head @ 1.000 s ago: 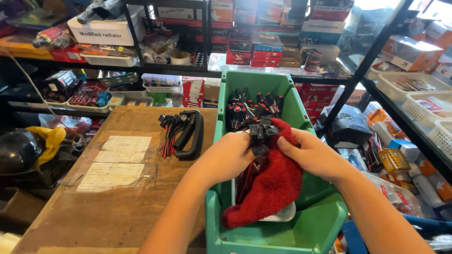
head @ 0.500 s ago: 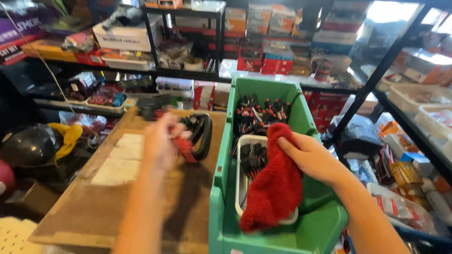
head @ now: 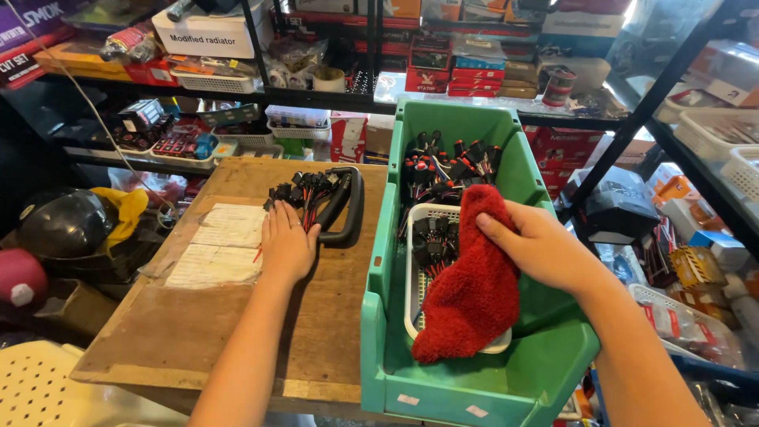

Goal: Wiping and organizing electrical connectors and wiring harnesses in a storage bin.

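Observation:
My left hand (head: pixel 287 245) rests on the wooden board (head: pixel 237 316), fingers over a bundle of black connectors with red and black wires (head: pixel 304 192), next to a black loop-shaped handle (head: pixel 348 204). My right hand (head: pixel 545 251) holds a red cloth (head: pixel 474 285) inside the green plastic bin (head: pixel 474 387). The cloth hangs over a small white basket (head: pixel 417 277) holding more black connectors. Further wired connectors (head: pixel 447 168) lie piled at the back of the bin.
White paper sheets (head: pixel 217 245) lie on the board's left half. Shelves with boxes and trays stand behind (head: pixel 443 71) and to the right (head: pixel 711 142). A black helmet with a yellow cloth (head: pixel 67 221) sits at the left, a white perforated seat (head: pixel 47 387) at bottom left.
My left hand has left the bin and carried wired connectors to the board, setting them down by the black handle. My right hand stays on the red cloth in the bin.

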